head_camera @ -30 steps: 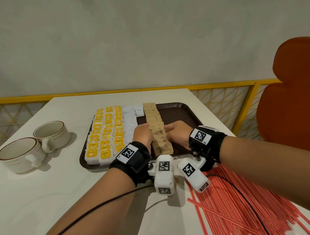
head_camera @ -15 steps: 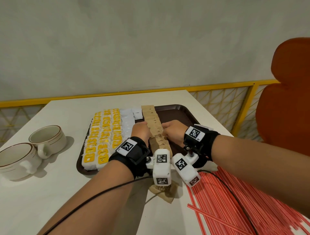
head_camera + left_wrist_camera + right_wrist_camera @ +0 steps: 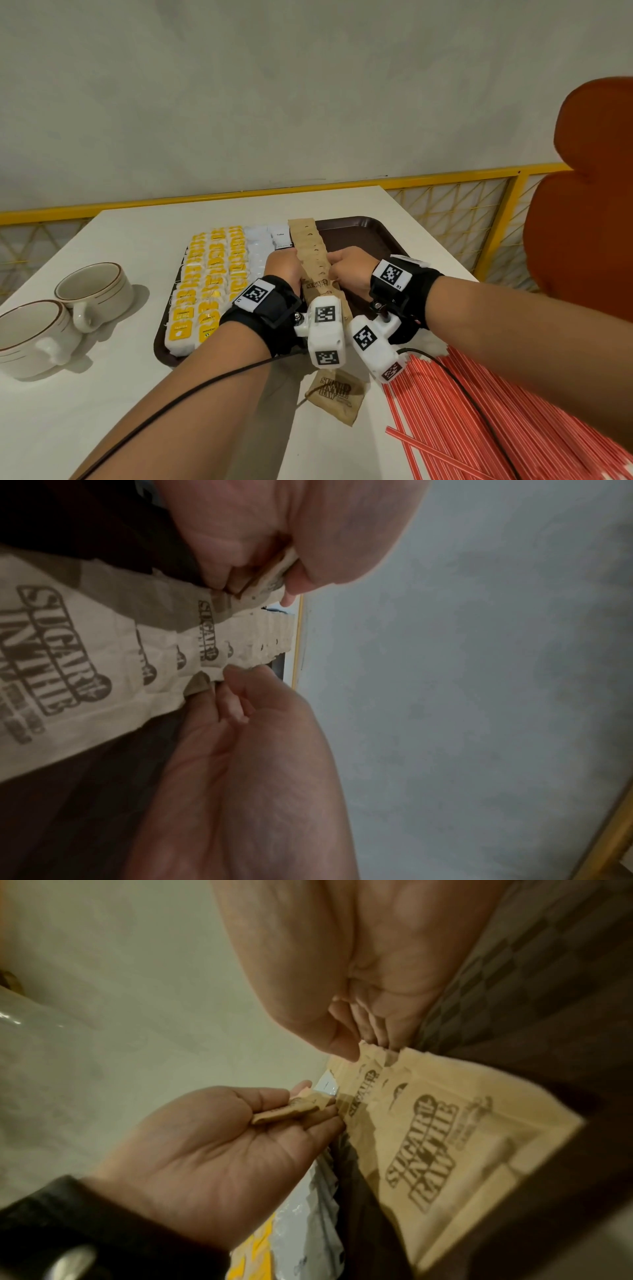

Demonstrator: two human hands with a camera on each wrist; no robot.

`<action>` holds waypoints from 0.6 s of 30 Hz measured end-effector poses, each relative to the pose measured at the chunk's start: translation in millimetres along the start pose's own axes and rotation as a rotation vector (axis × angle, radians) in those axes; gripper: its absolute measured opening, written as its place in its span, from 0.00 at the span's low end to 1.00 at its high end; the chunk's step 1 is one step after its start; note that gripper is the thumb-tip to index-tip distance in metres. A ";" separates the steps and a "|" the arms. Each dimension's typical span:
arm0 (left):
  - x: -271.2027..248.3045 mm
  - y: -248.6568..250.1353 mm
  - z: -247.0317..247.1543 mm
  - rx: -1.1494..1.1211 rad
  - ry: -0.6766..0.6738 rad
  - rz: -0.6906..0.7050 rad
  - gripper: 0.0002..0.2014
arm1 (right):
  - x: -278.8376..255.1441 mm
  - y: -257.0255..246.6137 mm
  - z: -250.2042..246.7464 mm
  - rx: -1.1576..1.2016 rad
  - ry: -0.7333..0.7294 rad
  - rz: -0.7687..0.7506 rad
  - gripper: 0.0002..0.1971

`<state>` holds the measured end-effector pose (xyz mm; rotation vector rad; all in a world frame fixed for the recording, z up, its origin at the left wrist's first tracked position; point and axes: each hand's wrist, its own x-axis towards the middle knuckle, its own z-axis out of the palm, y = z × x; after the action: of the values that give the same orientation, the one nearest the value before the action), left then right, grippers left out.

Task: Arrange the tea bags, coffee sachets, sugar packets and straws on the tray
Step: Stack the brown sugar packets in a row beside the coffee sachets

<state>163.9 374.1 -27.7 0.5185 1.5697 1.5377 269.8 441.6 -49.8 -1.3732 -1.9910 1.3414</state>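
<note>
1. Both forearms reach forward, wrists close together, each strapped with a black band.
2. Left hand [image 3: 284,269] has its thumb and fingers [image 3: 310,1115] curled, pinching something.
3. Right hand [image 3: 349,272] is curled, fingers [image 3: 236,696] bent inward toward the left.

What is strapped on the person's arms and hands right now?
Both forearms are bare, no sleeves. Each wrist has a black strap topped by a white square tag with a black pixel marker. Under each wrist hangs a white boxy camera unit bearing similar markers. A thin black cable trails back along the left arm; another runs from the right unit.
</note>
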 end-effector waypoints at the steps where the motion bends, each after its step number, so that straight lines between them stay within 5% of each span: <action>1: -3.5 1.9 0.0 -0.012 0.001 -0.006 0.18 | -0.1 0.4 -1.2 0.005 0.004 -0.004 0.23; 9: -59.8 -5.7 -7.6 -0.081 -0.024 -0.041 0.17 | -50.5 -5.5 -14.4 0.036 -0.006 0.051 0.18; 14: -66.0 -15.9 -9.0 -0.081 -0.010 -0.058 0.15 | -67.8 1.0 -5.0 0.146 -0.167 0.060 0.22; 18: -64.1 -17.7 -8.7 -0.084 0.009 -0.075 0.17 | -69.8 -6.1 -1.9 -0.066 -0.120 0.051 0.19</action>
<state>196.9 315.8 -27.6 0.4024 1.5079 1.5436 299.8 381.5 -29.7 -1.4126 -2.1086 1.4226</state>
